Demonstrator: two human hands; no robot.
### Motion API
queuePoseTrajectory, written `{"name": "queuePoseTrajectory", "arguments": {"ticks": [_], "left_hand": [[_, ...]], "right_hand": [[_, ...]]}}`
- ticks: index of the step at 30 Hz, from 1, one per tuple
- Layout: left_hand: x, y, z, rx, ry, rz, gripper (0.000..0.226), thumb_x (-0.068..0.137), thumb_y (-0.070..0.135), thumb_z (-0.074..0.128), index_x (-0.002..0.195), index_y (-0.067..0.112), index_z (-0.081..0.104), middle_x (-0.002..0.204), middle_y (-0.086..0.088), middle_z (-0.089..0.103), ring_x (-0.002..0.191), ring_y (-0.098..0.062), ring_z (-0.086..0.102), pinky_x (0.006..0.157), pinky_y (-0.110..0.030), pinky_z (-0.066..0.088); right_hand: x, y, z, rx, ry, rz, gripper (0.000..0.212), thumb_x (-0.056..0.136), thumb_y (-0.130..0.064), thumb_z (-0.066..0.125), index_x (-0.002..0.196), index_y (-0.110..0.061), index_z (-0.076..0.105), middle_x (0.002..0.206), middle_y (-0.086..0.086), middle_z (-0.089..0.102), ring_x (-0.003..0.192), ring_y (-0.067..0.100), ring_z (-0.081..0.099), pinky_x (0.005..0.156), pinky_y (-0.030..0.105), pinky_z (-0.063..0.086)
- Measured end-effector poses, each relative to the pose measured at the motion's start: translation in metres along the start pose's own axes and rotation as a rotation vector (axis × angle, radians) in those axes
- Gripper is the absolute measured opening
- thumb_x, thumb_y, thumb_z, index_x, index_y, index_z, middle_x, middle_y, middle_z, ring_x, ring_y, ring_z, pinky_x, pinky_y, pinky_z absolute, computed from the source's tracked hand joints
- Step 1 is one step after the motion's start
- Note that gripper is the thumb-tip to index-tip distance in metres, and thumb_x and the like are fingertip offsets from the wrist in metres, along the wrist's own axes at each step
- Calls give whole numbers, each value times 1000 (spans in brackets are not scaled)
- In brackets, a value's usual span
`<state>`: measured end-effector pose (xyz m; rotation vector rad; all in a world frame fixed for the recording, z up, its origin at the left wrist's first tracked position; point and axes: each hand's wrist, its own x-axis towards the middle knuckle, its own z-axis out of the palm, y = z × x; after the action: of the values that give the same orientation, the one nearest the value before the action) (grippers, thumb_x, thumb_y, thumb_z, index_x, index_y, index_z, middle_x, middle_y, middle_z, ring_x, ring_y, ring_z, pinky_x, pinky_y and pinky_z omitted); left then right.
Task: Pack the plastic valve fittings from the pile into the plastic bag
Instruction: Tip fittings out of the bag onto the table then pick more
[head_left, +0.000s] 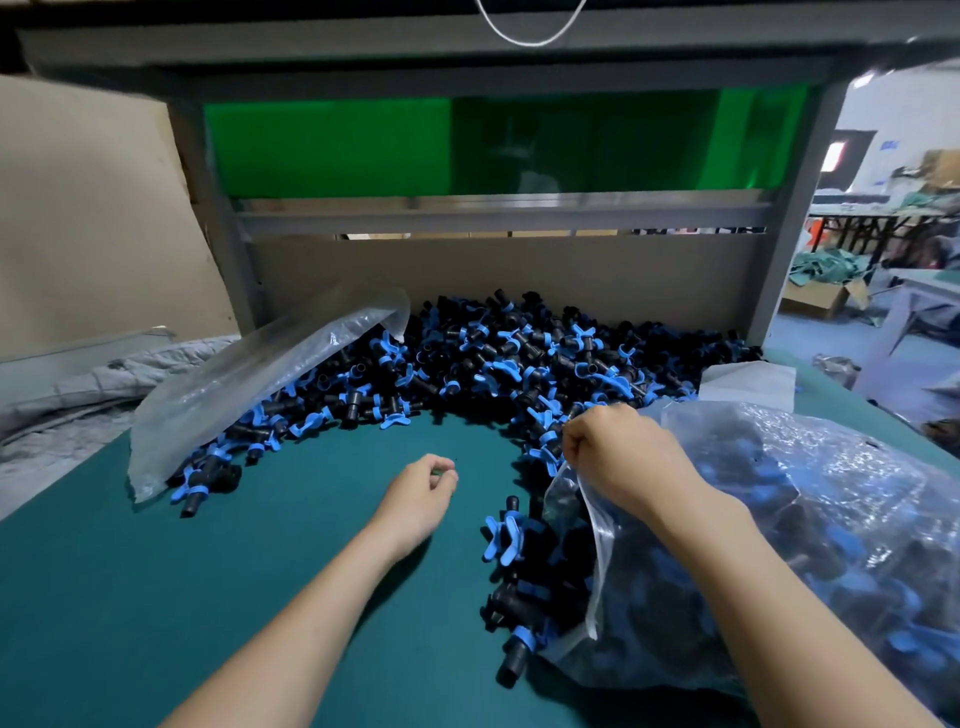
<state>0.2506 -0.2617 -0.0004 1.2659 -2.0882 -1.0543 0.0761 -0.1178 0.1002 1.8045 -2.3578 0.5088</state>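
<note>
A big pile of black valve fittings with blue handles (519, 358) lies across the back of the green table (208, 571). At the right lies a clear plastic bag (831, 519) full of fittings, its mouth facing left, with several fittings (514, 540) spilling out at the opening. My right hand (618, 457) grips the upper edge of the bag's mouth in a fist. My left hand (421, 493) hovers over bare table in the middle, fingers loosely curled, holding nothing.
An empty clear bag (249, 384) lies draped over the left end of the pile. Grey padded cloth (67, 395) sits at the far left. A cardboard back wall (519, 280) and grey metal frame posts (795, 218) bound the table behind.
</note>
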Motion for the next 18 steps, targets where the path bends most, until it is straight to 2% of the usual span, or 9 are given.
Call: {"name": "queuePoseTrajectory", "arguments": {"ticks": [3, 4, 5, 7, 9, 12, 14, 16, 18], "left_hand": [[18, 19, 12, 47, -48, 48, 28, 102, 34, 45, 127, 24, 54, 118, 2, 62, 107, -14, 58, 94, -31, 46], [26, 28, 18, 44, -55, 66, 28, 102, 34, 45, 127, 24, 53, 120, 1, 61, 105, -14, 58, 92, -30, 47], [34, 37, 23, 42, -60, 81, 28, 103, 34, 44, 127, 24, 53, 121, 0, 60, 98, -12, 58, 84, -28, 48], [50, 53, 34, 39, -49, 87, 30, 104, 33, 41, 130, 22, 51, 121, -6, 60, 70, -8, 55, 59, -21, 43], [66, 65, 43, 35, -23, 63, 34, 105, 30, 38, 136, 20, 47, 119, -8, 61, 56, -8, 47, 48, -21, 35], [86, 77, 50, 17, 37, 10, 37, 105, 27, 37, 141, 17, 42, 104, 2, 56, 60, -12, 48, 53, -27, 38], [97, 82, 51, 16, 50, -20, 37, 104, 29, 40, 138, 16, 45, 106, 0, 56, 69, -14, 50, 62, -28, 41], [105, 86, 56, -17, 28, -49, 32, 102, 33, 46, 126, 13, 53, 106, -6, 58, 81, -18, 51, 73, -29, 41], [110, 88, 64, -75, 24, -75, 25, 99, 37, 53, 100, 12, 53, 90, -7, 53, 77, -21, 46, 70, -32, 38]], "right_hand": [[0, 2, 2, -30, -1, 22, 25, 82, -5, 44, 67, -22, 54, 70, -4, 52, 68, 23, 52, 48, 26, 31], [-1, 3, 3, -36, 3, 28, 23, 83, -7, 45, 70, -21, 57, 70, -5, 51, 67, 23, 50, 47, 26, 31], [-2, 4, 3, -40, 8, 31, 23, 84, -8, 46, 71, -22, 58, 69, -7, 49, 66, 22, 49, 47, 25, 30], [-2, 7, 5, -50, 14, 26, 23, 85, -10, 47, 69, -24, 55, 67, -9, 45, 67, 21, 49, 46, 25, 25], [-2, 9, 8, -64, 17, 16, 22, 87, -11, 47, 71, -25, 54, 65, -9, 42, 69, 22, 49, 45, 26, 23], [0, 12, 11, -64, 3, 15, 20, 88, -10, 47, 76, -21, 60, 67, -6, 49, 67, 22, 50, 45, 27, 24], [2, 12, 12, -71, 0, 11, 20, 88, -10, 47, 81, -19, 63, 74, -3, 56, 68, 22, 52, 47, 29, 24], [5, 13, 12, -83, -8, 7, 19, 89, -9, 46, 84, -20, 62, 76, -2, 55, 70, 24, 50, 50, 30, 21], [6, 14, 14, -90, -27, 6, 17, 89, -9, 46, 88, -19, 61, 77, -1, 53, 70, 26, 47, 52, 30, 20]]}}
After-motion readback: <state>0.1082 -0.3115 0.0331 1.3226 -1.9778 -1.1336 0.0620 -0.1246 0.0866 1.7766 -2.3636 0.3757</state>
